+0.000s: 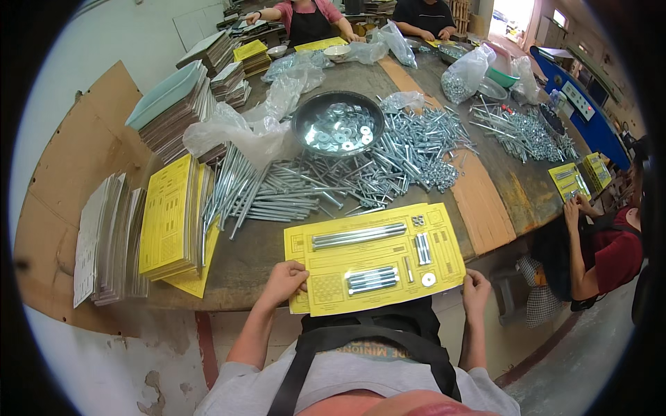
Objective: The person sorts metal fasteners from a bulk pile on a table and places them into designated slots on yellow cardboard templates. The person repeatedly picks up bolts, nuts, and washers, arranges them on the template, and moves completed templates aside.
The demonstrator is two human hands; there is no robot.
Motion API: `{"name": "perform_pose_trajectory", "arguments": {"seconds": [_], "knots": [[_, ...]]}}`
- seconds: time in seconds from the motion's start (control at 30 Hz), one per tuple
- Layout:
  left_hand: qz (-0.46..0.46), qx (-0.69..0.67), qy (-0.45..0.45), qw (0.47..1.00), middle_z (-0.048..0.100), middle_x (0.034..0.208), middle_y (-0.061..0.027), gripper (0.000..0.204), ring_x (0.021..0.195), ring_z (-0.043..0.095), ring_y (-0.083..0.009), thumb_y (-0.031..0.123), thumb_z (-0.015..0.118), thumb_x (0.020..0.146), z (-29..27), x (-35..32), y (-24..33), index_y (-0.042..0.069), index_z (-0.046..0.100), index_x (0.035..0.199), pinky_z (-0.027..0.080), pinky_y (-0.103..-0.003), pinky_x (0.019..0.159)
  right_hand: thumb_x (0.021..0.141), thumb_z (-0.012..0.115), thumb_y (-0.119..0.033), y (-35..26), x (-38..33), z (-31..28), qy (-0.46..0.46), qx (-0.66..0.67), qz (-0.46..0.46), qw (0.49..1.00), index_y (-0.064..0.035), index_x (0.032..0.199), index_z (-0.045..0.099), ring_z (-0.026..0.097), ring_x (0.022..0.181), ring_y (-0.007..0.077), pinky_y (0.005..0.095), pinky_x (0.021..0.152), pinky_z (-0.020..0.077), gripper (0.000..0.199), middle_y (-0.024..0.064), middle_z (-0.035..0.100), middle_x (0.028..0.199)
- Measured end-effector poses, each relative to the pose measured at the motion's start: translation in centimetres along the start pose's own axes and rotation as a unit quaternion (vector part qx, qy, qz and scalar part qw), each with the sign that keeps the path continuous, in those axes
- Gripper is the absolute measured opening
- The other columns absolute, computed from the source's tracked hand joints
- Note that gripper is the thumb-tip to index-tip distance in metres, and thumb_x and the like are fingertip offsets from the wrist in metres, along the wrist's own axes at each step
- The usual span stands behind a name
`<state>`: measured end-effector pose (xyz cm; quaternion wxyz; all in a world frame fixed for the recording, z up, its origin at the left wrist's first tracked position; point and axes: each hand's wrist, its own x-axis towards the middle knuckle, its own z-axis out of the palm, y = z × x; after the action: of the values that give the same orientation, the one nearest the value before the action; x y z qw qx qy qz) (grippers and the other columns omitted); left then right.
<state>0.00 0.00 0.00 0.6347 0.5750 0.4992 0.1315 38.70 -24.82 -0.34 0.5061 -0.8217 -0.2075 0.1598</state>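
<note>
My left hand pinches the left edge of a yellow printed card at the table's front edge, and my right hand holds its lower right corner. On the card lie long bolts along the top, a group of shorter bolts at lower left, and a few small bolts at the right. A single thin bolt lies beside a round washer. Small nuts sit near the upper right. Another yellow sheet shows under the card's left edge.
Beyond the card are heaped loose bolts and a dark bowl of washers. Yellow cards stand stacked at left, near a cardboard panel. A co-worker handles a card at right; two others work across the table.
</note>
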Motion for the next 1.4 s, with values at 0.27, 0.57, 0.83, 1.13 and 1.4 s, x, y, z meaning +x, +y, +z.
{"name": "perform_pose_trajectory", "arguments": {"seconds": [0.27,0.57,0.83,1.13,1.4], "knots": [[-0.001,-0.062,-0.131,0.989,0.07,0.1,-0.0143,0.036,0.088,0.07,-0.0173,0.021,0.061,0.095,7.6,1.7,2.3,-0.007,0.06,0.117,0.051,-0.024,0.063,0.091,0.053,-0.001,5.3,8.4,-6.2,0.032,-0.058,-0.123,0.99,0.0089,0.104,0.068,0.063,0.08,0.0137,0.0282,0.075,0.0501,0.023,0.0114,0.072,0.089],[-0.007,-0.031,-0.219,0.975,0.067,0.113,-0.0148,0.048,0.099,0.068,-0.0205,0.03,0.061,0.095,14.2,4.3,6.4,-0.006,0.057,0.126,0.055,-0.031,0.072,0.095,0.055,-0.016,6.3,15.7,-11.0,0.006,-0.096,-0.156,0.983,0.0072,0.102,0.065,0.058,0.078,0.0123,0.0294,0.073,0.0477,0.026,0.0104,0.069,0.084],[-0.091,-0.055,-0.272,0.956,0.065,0.121,-0.0128,0.056,0.115,0.063,-0.0212,0.03,0.063,0.095,18.9,6.5,11.1,-0.004,0.048,0.137,0.057,-0.025,0.078,0.088,0.057,-0.017,9.1,22.2,-12.2,0.121,-0.151,-0.065,0.979,-0.0032,0.103,0.073,0.071,0.088,0.0293,0.0364,0.079,0.053,0.026,0.0177,0.072,0.092],[-0.112,-0.129,-0.34,0.925,0.059,0.13,-0.0158,0.056,0.12,0.059,-0.0253,0.025,0.062,0.096,26.0,11.1,11.3,-0.006,0.043,0.139,0.054,-0.031,0.086,0.089,0.057,-0.019,14.1,28.7,-16.8,0.199,-0.165,-0.041,0.965,-0.0079,0.105,0.075,0.071,0.091,0.0297,0.0351,0.082,0.0529,0.027,0.0182,0.073,0.096],[-0.068,-0.146,-0.333,0.929,0.059,0.126,-0.0156,0.044,0.114,0.059,-0.0237,0.022,0.062,0.096,31.7,15.2,11.0,-0.003,0.051,0.13,0.052,-0.036,0.093,0.092,0.058,-0.015,17.6,29.9,-18.3,0.238,-0.046,0.001,0.97,-0.001,0.125,0.065,0.068,0.069,0.0141,0.027,0.067,0.0537,0.036,0.0129,0.074,0.095]]}}
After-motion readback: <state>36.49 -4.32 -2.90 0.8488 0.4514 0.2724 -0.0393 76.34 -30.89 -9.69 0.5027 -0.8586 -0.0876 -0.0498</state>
